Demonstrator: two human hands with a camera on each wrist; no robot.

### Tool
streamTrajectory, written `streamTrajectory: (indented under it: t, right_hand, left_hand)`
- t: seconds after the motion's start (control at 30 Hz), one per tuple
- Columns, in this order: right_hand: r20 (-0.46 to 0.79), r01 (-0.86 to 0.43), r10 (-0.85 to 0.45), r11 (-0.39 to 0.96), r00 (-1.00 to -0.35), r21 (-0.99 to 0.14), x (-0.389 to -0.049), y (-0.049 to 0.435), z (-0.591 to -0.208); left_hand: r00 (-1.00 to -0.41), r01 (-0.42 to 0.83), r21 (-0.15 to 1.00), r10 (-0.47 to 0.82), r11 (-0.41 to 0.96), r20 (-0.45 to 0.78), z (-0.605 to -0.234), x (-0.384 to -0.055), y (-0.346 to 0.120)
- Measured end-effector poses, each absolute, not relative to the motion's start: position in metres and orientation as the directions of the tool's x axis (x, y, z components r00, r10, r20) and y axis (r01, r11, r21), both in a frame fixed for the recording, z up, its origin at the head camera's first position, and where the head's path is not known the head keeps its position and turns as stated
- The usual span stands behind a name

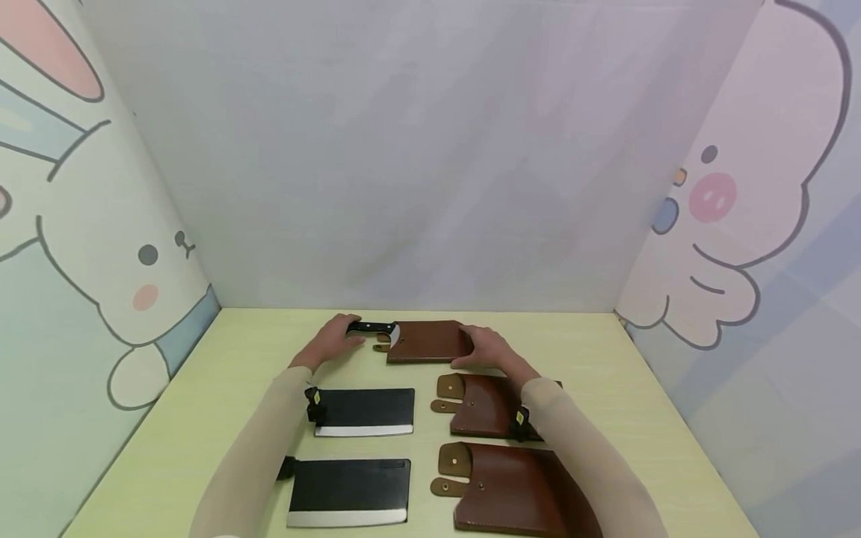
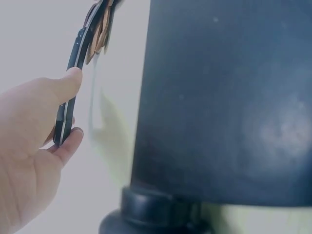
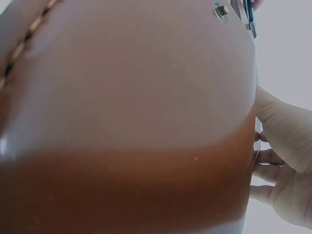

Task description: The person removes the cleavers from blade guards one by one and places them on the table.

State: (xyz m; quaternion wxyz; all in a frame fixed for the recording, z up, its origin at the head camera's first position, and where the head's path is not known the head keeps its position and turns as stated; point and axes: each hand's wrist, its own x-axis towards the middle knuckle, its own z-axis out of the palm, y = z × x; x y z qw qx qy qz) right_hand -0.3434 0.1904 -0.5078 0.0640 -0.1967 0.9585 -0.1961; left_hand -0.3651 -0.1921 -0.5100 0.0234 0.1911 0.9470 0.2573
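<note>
At the back of the table, my left hand grips the black riveted handle of a cleaver. Only the bright heel of its blade shows; the rest is hidden inside a brown leather sheath. The left wrist view has my thumb and fingers pinching this handle, with the sheath's straps beyond it. My right hand holds the sheath's right end, thumb at the near edge. In the right wrist view, a large brown leather sheath covers much of that hand's fingertips.
Two more cleavers with black blades lie under and beside my left forearm, their handles partly covered. Across from them are two brown sheaths, partly beneath my right forearm. Cartoon-printed walls enclose the pale yellow table.
</note>
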Motion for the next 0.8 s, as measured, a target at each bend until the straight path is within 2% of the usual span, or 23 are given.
streamTrajectory:
  t: [0.2, 0.8]
  right_hand:
    - [-0.027, -0.365, -0.409, 0.840, -0.912, -0.402, -0.345, 0.192, -0.507]
    - [0.045, -0.394, -0.413, 0.820, -0.909, -0.415, -0.334, 0.195, -0.494]
  left_hand:
    - [-0.932, 0.332, 0.509, 0.359, 0.795, 0.047, -0.509, -0.366, -0.193]
    - [-0.918, 0.396, 0.428, 0.330, 0.813, 0.221, -0.501, -0.352, -0.191]
